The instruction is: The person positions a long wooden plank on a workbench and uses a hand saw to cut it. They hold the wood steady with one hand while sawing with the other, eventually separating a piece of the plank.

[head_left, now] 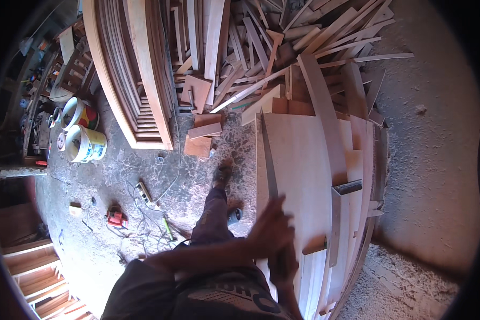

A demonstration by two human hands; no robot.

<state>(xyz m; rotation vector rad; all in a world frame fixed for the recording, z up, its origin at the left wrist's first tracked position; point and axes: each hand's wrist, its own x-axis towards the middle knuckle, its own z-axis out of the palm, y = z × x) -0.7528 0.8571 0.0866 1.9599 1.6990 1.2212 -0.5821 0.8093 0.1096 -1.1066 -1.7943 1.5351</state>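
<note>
My left hand (269, 229), blurred, reaches across my body over a pale wooden panel (304, 165), fingers closed on something I cannot make out. Just below it is my right hand (282, 266), partly hidden and closed, its contents unclear. A dark narrow strip (269, 165) runs along the panel's left side up to the hands; whether it is held is unclear. To the right, a metal channel piece (336, 218) and a curved board (320, 106) lie on the stacked sheets.
Scrap wood (250, 48) and frames (153, 106) lie ahead. At left are buckets (88, 144), a power strip (144, 192), tangled cables and a red tool (116, 217) on the floor. My foot (222, 173) stands beside the stack. A wall (426, 133) rises at right.
</note>
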